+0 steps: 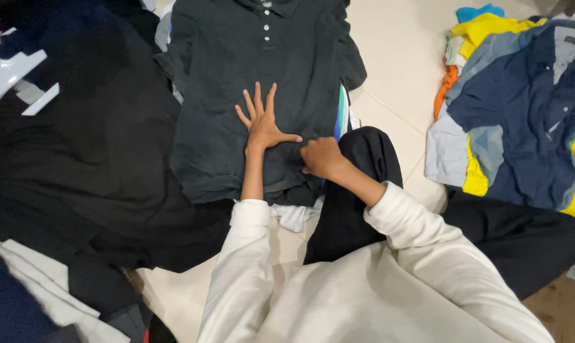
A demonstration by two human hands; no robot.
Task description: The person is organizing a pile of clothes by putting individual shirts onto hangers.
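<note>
On pale, smooth floor tiles [395, 57] a dark grey polo shirt [237, 76] is laid front-up, its soft knit cloth spread nearly flat, w/ a row of small pale buttons [268, 28] running down the placket near the collar. The left hand [262, 124] is pressed flat on the shirt's lower middle, palm down, fingers fanned wide & thumb stuck out to the side. The right hand [322, 157] is curled shut at the shirt's lower right edge, fingers bunched on a fold of the fabric (whether cloth is truly pinched can't be told). Both arms are covered by cream sleeves [249, 254] of thick, fleecy material, pushed up off the wrists. Under the shirt, edges of other folded garments [342, 114] are seen as thin stripes, approx. white, blue & green. To the left, a heap of black cloth [78, 159] is piled in loose, matte folds. To the right, a mound of mixed clothes [522, 108] is lying well apart: navy, yellow, grey-blue & orange pieces, crumpled together.
</note>
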